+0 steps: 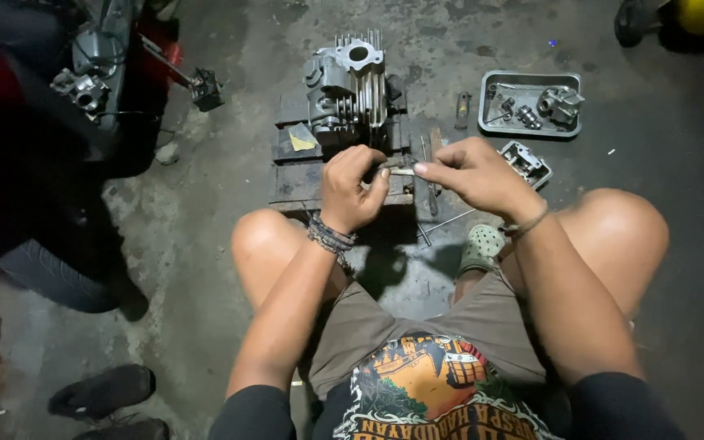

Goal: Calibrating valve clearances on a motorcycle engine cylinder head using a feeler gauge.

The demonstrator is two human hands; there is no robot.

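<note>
I see my left hand (350,189) and right hand (470,175) both closed around a thin metal rod (402,171), a short, dull grey piece held level between them, with the fingertips pinching it from each side. It sits just above the front edge of a dark wooden block (295,183) on the concrete floor. A silver finned engine (345,85) stands upright behind, and a grey tray (531,103) of small parts lies off to the right.
</note>
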